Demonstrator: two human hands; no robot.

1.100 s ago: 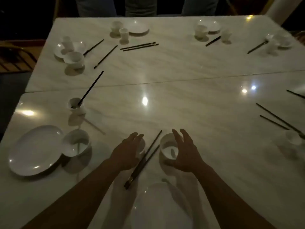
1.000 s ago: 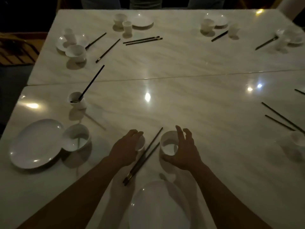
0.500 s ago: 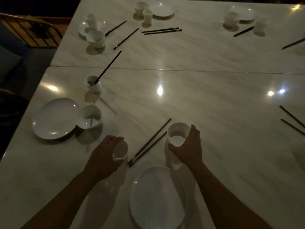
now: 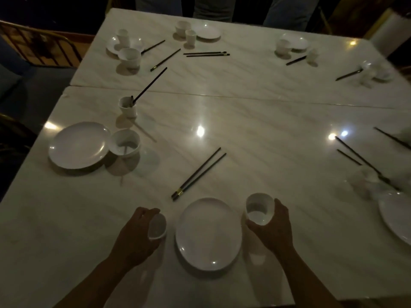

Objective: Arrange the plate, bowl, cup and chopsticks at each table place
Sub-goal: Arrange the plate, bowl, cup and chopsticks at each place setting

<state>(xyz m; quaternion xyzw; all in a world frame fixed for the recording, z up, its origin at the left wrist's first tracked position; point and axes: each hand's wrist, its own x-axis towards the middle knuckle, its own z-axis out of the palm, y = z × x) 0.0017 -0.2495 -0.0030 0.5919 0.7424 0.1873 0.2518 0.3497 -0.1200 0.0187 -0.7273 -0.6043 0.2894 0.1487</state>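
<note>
Head view, nearest first: the left hand (image 4: 138,234) is curled around a small cup (image 4: 157,226) just left of the plate (image 4: 208,234). The right hand (image 4: 274,230) wraps a bowl (image 4: 259,207) just right of it, tilted toward the camera. I judge both are being brought to flank the plate, so this place gets its order. Whether they touch the tabletop (image 4: 266,170) I cannot tell. The chopsticks (image 4: 199,174) lie as a pair beyond the plate, slanted, not yet aligned. Farther left, a second plate (image 4: 77,147) touches a second bowl (image 4: 125,143), and another cup (image 4: 127,106) has one chopstick leaning in it. The pale marble surface is glossy, with lamp reflections and a seam (image 4: 244,97) between two slabs. The room is dim, and the far settings (image 4: 209,31) look unsorted.
</note>
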